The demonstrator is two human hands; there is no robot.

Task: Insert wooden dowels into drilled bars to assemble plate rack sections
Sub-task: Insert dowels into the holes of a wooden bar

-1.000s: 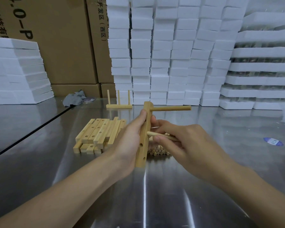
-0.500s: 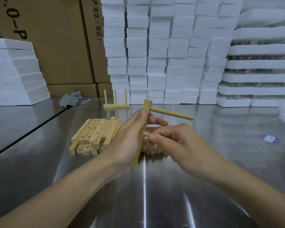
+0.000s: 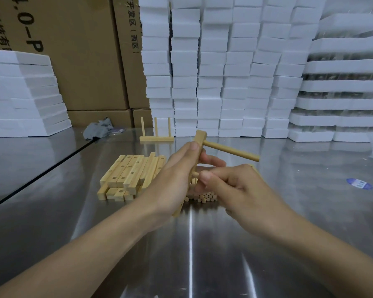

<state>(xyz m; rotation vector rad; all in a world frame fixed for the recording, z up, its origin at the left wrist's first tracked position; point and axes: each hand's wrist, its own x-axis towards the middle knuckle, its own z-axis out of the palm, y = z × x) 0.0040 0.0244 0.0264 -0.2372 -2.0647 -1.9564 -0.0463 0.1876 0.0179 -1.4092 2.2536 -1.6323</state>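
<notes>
The left hand grips an upright pale drilled wooden bar; right hand fingers pinch a short round wooden dowel at its hole.

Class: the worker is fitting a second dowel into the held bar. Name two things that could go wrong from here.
One: the right hand pinches the second dowel close to the bar; pushed crooked, it might jam. Two: only the left hand steadies the tilted bar, so a hard push could twist it and loosen the fitted dowel.

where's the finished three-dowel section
In the head view the finished section stands far back on the table, left of centre, right of the grey rag, in front of the foam stacks, beyond the bar pile.
</notes>
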